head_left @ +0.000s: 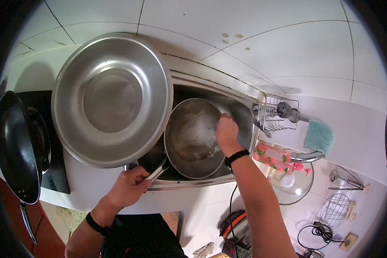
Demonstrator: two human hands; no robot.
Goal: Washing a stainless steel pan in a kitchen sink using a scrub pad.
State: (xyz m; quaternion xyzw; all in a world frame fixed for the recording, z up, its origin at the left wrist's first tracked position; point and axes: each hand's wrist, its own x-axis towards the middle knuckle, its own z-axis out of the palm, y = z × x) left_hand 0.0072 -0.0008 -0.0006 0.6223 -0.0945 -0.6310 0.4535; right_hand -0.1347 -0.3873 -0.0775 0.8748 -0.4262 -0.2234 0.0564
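Holds the left grip (131, 184) clamped around the handle (158, 172) of a round metal pan (175, 152). Presses the right grip (228, 132) to the inner right side of the same pan, fingers curled inward; cannot tell whether anything is held beneath them. Wears a black band (236, 159) on each wrist. Has the pan over the sink (244, 124), open side up, with cloudy, foamy liquid (200, 131) inside.

To the left of the pan, includes a large stainless-steel basin (71, 101), partly over the sink and near the left grip. Farther left, shows a black wok (13, 146) tilted beside the black cooktop (60, 176), handle pointing toward the lower edge.

To the right of the sink, includes a wire rack (271, 122) with a steel-wool scrubber (284, 109), a teal cloth (319, 136) draped over a metal faucet (307, 157), a pink pump bottle (271, 155) and a clear glass lid (299, 191). Along the back, shows white wall tiles (284, 47).
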